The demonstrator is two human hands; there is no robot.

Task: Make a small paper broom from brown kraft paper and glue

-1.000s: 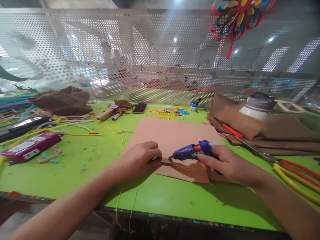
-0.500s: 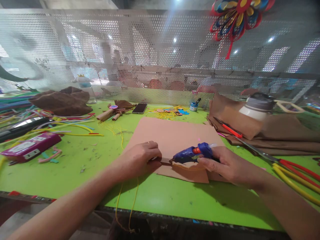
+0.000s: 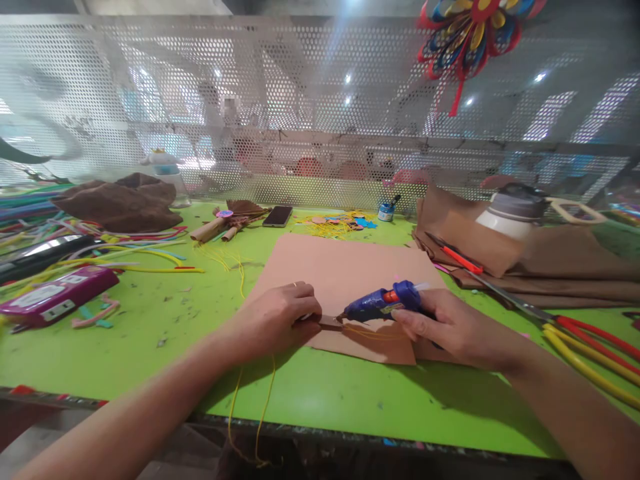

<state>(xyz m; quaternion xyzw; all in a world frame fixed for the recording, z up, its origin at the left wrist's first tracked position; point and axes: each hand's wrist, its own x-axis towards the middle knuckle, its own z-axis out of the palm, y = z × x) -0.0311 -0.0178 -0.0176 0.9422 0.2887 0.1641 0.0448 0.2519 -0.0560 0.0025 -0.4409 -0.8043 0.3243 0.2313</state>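
My right hand (image 3: 450, 327) is closed round the handle of a blue glue gun (image 3: 377, 303), its nozzle pointing left. The nozzle tip meets, or is just above, the end of a narrow brown strip (image 3: 331, 323). My left hand (image 3: 283, 317) pinches that strip between thumb and fingers; the rest of it is hidden by the hand. Beneath both hands lies a light brown paper sheet (image 3: 345, 263). Thin yellow string (image 3: 265, 413) hangs below my left hand over the table edge, and another length runs under the glue gun.
Scissors (image 3: 530, 310) with red and yellow handles and folded brown material (image 3: 560, 273) lie right. A purple power strip (image 3: 63, 295) and pipe cleaners are left. A phone (image 3: 278, 216), yellow scraps (image 3: 333, 225) and a small blue bottle (image 3: 387, 211) stand before the perforated screen (image 3: 310, 73).
Hands, strip and glue gun keep nearly the same pose, with the nozzle still at the strip's end. The whole view has shifted slightly.
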